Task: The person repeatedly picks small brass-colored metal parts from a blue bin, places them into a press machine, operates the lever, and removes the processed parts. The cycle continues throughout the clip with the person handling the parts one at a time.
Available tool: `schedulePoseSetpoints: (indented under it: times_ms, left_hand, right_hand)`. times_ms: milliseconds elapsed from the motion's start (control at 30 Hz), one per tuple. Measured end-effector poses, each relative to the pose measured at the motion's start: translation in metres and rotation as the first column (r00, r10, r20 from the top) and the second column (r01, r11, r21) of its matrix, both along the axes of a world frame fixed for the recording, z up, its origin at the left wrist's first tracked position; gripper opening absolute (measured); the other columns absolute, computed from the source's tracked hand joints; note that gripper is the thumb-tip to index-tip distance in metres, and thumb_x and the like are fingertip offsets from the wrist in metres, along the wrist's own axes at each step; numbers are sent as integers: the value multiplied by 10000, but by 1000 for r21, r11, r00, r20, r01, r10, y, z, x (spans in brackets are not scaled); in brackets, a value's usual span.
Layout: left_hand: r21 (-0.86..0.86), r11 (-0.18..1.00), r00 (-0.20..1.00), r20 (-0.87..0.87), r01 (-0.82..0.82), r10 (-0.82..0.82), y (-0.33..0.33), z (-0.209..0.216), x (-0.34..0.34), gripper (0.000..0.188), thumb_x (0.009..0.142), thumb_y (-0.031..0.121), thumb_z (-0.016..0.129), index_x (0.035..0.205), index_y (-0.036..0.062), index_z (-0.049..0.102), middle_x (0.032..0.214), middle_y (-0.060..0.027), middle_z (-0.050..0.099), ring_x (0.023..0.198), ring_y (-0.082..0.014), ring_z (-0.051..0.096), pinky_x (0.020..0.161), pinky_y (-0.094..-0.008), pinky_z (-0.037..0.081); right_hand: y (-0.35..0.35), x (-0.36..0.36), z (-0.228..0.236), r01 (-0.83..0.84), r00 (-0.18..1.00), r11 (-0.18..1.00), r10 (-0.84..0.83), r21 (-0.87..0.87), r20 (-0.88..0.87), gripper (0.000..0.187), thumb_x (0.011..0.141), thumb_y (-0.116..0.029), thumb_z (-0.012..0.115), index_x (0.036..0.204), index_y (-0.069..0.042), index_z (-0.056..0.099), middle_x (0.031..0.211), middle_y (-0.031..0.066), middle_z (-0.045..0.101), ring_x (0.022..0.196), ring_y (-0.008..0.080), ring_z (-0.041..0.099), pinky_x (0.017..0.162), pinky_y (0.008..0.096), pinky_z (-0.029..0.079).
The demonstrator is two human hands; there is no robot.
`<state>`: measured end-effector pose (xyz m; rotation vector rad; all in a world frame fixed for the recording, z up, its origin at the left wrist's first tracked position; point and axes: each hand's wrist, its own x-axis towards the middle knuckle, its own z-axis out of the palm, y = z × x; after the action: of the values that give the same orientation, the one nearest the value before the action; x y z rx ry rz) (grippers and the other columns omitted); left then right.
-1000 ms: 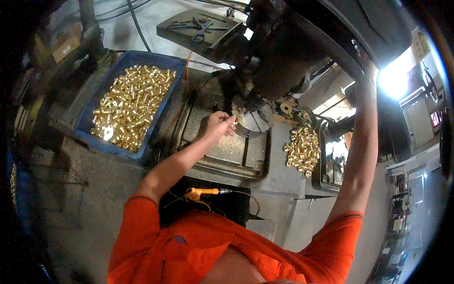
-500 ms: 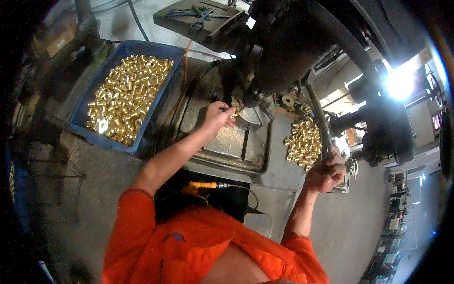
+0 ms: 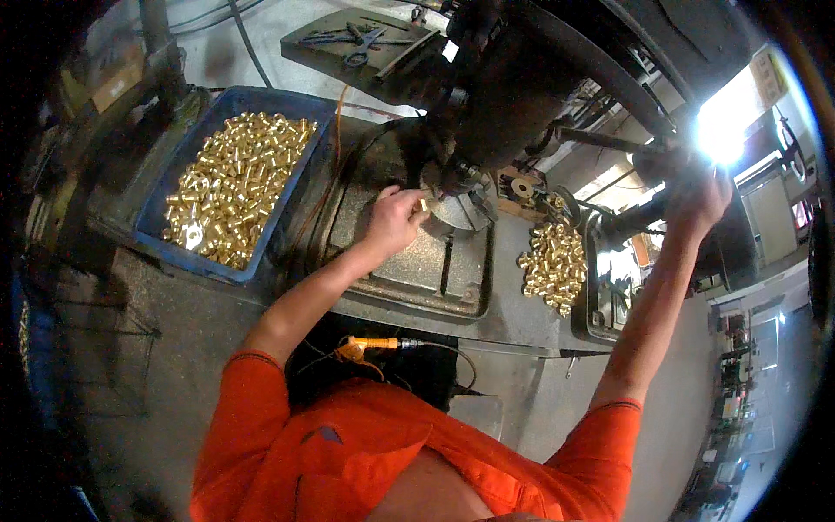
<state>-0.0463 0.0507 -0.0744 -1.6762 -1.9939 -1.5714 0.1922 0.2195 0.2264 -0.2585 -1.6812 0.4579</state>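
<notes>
Thumb and fingers of my left hand (image 3: 393,222) pinch a small brass fitting (image 3: 424,205) beside the round metal fixture (image 3: 461,214) on the machine's table. Just above that fixture is the dark head of the drill press (image 3: 513,104); its tool tip is lost in shadow. My right hand (image 3: 701,202) is raised at far right, closed round the end of the press's lever (image 3: 600,139). Strong glare partly hides the grip. To the left, a blue bin (image 3: 148,228) holds a heap of brass fittings (image 3: 239,183). A smaller pile of brass fittings (image 3: 554,265) lies right of the machine table.
Scissors (image 3: 365,50) and other tools lie on a tray (image 3: 300,54) at the back. An orange cable (image 3: 337,143) runs between bin and press. A yellow air gun (image 3: 374,343) hangs at the front edge. A dark metal tray (image 3: 594,320) stands beyond the smaller pile.
My right hand has swung up and away to the right with the lever, uncovering the tray beside the pile. The left hand has shifted slightly left, and the fitting in its fingers shows more clearly.
</notes>
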Motion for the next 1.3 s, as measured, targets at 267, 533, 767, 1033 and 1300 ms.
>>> schedulePoseSetpoints:
  times_ms: [267,533,767,1033,1300]
  left_hand:
    - [-19,1000,921,-390,-16,7,-4,-2,-3,214,687,59,625,897,23,611,967,-112,606,913,-251,571,951,-443,340]
    - [-21,999,912,-408,24,-31,1,0,-1,193,678,55,629,867,22,614,944,-118,607,897,-249,576,949,-444,342]
    - [47,998,903,-430,33,-9,5,0,-5,198,657,69,653,846,34,606,858,-107,619,844,-252,588,910,-440,369]
    - [-32,972,869,-440,234,-224,-26,47,49,282,670,53,632,943,14,570,862,-136,620,777,-266,598,896,-457,374]
    - [-99,906,777,-482,411,-405,-28,46,96,335,682,102,625,996,7,562,882,-127,627,744,-246,611,894,-459,383]
  right_hand:
    - [-35,14,-53,-247,966,967,251,63,-65,191,840,-55,423,654,-10,425,636,135,521,681,269,552,816,439,443]
    - [-85,22,-181,-244,883,966,260,91,-392,185,642,92,396,584,-48,290,601,130,494,733,319,554,799,506,406]
    - [-88,24,-140,-160,952,987,159,17,-263,231,599,110,396,793,-11,431,821,133,557,919,314,566,864,443,403]
    - [-130,14,-213,-84,860,970,185,-227,475,453,533,-127,616,984,-84,619,1138,184,532,1014,337,518,831,385,435]
    - [-145,8,-253,5,814,954,170,-299,556,289,549,-87,601,831,-44,646,1012,175,577,897,354,539,789,388,446]
